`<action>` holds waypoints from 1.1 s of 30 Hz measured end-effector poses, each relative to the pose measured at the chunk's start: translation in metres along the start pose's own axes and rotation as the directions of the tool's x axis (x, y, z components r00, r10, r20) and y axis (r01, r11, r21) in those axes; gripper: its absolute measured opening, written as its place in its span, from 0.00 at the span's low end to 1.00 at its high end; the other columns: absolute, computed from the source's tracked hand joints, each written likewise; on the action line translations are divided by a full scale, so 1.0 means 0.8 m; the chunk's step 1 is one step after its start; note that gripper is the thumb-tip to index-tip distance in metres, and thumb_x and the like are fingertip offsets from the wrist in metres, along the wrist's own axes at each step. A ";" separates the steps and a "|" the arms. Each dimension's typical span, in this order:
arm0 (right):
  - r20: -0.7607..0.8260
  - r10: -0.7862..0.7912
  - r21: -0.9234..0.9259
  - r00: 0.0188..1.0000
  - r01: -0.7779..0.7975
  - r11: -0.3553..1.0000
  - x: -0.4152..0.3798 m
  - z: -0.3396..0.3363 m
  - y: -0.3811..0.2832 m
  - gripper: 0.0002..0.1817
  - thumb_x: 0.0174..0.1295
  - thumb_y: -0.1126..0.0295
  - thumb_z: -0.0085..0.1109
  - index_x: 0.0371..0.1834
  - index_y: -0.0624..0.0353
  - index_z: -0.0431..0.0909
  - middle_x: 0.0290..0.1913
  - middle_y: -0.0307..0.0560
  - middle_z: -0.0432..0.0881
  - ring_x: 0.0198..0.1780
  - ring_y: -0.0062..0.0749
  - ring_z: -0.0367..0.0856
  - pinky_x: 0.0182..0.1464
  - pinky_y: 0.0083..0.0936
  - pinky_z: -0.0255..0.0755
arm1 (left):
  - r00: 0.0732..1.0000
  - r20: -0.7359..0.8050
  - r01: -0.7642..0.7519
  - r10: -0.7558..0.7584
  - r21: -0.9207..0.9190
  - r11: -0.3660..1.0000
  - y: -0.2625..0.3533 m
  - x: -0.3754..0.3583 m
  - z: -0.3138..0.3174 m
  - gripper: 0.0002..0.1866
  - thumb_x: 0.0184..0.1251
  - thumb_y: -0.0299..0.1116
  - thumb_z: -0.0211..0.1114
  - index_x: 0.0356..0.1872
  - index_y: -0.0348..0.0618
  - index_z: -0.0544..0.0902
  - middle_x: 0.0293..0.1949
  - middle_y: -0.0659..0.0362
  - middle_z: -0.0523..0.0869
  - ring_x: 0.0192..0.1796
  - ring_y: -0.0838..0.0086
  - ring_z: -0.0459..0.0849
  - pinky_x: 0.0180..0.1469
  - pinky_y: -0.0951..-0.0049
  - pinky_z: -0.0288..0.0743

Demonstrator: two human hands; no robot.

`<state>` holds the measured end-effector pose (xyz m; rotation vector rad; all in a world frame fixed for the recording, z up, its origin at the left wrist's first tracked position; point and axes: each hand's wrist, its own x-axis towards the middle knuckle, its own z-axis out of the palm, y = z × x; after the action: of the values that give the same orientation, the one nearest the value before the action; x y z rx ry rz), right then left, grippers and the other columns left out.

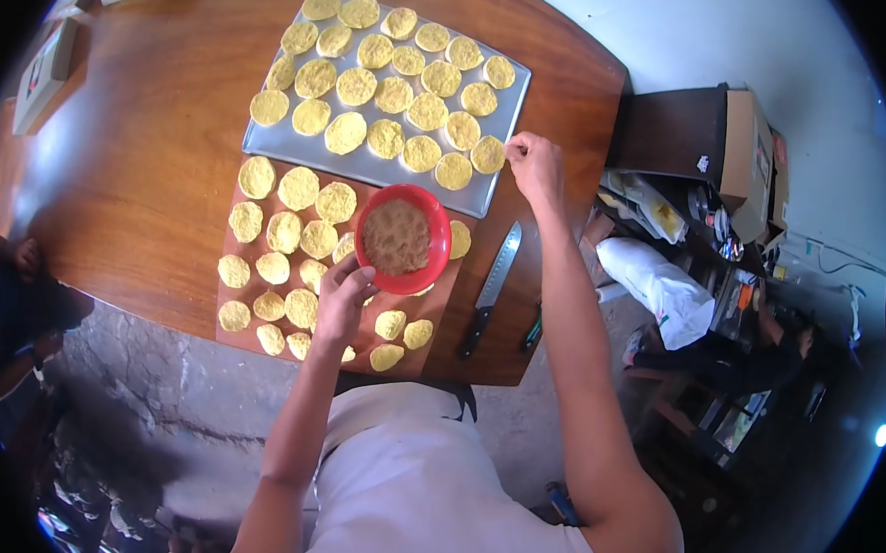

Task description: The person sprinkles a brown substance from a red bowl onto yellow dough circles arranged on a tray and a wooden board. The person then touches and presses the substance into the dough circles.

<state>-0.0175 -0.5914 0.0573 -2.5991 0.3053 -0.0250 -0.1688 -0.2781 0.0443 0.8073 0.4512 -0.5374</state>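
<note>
My left hand [345, 296] grips the rim of a red bowl [443, 238] that holds a brown, grainy powder [396, 237]. The bowl is over a brown board [249, 341] covered with several yellow bread rounds [298, 188], and it hides some of them. My right hand [534, 164] has its fingertips pinched together at the right edge of a metal tray [309, 152], close beside a yellow round [487, 155]. Whatever is between those fingertips is too small to make out. Rows of similar rounds lie flat on the tray.
A large knife [490, 291] lies right of the board on the wooden table [148, 161]. Cardboard boxes [46, 73] stand at the table's far left. One person [11, 304] is at the left edge; another person [729, 357] is at the right, near a white sack [653, 278].
</note>
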 end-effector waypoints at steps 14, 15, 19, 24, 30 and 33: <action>-0.073 -0.203 -0.186 0.977 0.186 0.965 -0.023 0.044 0.037 0.07 0.58 0.76 0.61 0.38 0.58 0.86 0.34 0.52 0.83 0.40 0.50 0.80 0.47 0.39 0.74 | 1.000 -0.016 0.001 -0.002 -0.018 1.000 0.016 -0.018 -0.006 0.25 0.65 0.31 0.61 0.60 0.25 0.72 0.56 0.48 0.81 0.57 0.67 0.82 0.62 0.65 0.75; -0.133 -0.266 -0.162 0.955 0.244 0.956 -0.028 0.047 0.038 0.08 0.58 0.77 0.61 0.40 0.58 0.86 0.37 0.51 0.82 0.42 0.48 0.79 0.48 0.39 0.74 | 1.000 -0.017 0.000 0.000 -0.017 1.000 0.015 -0.020 -0.009 0.25 0.65 0.31 0.61 0.60 0.25 0.72 0.56 0.48 0.81 0.57 0.67 0.82 0.62 0.65 0.75; -0.195 -0.309 -0.165 0.931 0.279 0.946 -0.050 0.056 0.040 0.12 0.60 0.75 0.61 0.47 0.59 0.85 0.49 0.50 0.79 0.49 0.47 0.76 0.51 0.40 0.73 | 0.999 -0.042 0.031 -0.030 0.037 0.999 0.009 -0.027 -0.026 0.27 0.63 0.33 0.63 0.60 0.25 0.72 0.54 0.50 0.82 0.55 0.70 0.82 0.60 0.69 0.76; -0.104 -0.300 -0.245 0.948 0.268 0.932 -0.071 0.057 0.036 0.18 0.64 0.69 0.58 0.58 0.53 0.81 0.60 0.55 0.72 0.58 0.54 0.70 0.60 0.44 0.68 | 0.998 -0.060 0.023 -0.021 0.027 0.999 0.008 -0.033 -0.023 0.29 0.63 0.35 0.64 0.61 0.25 0.72 0.52 0.51 0.83 0.52 0.72 0.83 0.57 0.72 0.76; -0.106 -0.271 -0.330 0.957 0.224 0.917 -0.068 0.062 0.045 0.21 0.68 0.61 0.54 0.64 0.49 0.77 0.68 0.60 0.64 0.63 0.58 0.65 0.66 0.47 0.63 | 0.998 -0.055 0.030 -0.027 0.048 0.998 0.013 -0.036 -0.019 0.30 0.63 0.36 0.65 0.61 0.25 0.72 0.52 0.51 0.82 0.51 0.73 0.82 0.56 0.73 0.75; -0.129 -0.227 -0.348 0.965 0.171 0.922 -0.062 0.063 0.049 0.22 0.69 0.60 0.53 0.64 0.51 0.76 0.68 0.60 0.64 0.64 0.58 0.65 0.66 0.47 0.63 | 0.997 -0.066 0.038 -0.035 0.047 0.998 0.011 -0.036 -0.022 0.29 0.64 0.36 0.65 0.61 0.26 0.72 0.52 0.52 0.83 0.50 0.74 0.83 0.56 0.74 0.75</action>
<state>-0.0707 -0.5886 -0.0041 -2.9645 0.1065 -0.2883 -0.1890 -0.2515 0.0544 0.8664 0.5152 -0.5594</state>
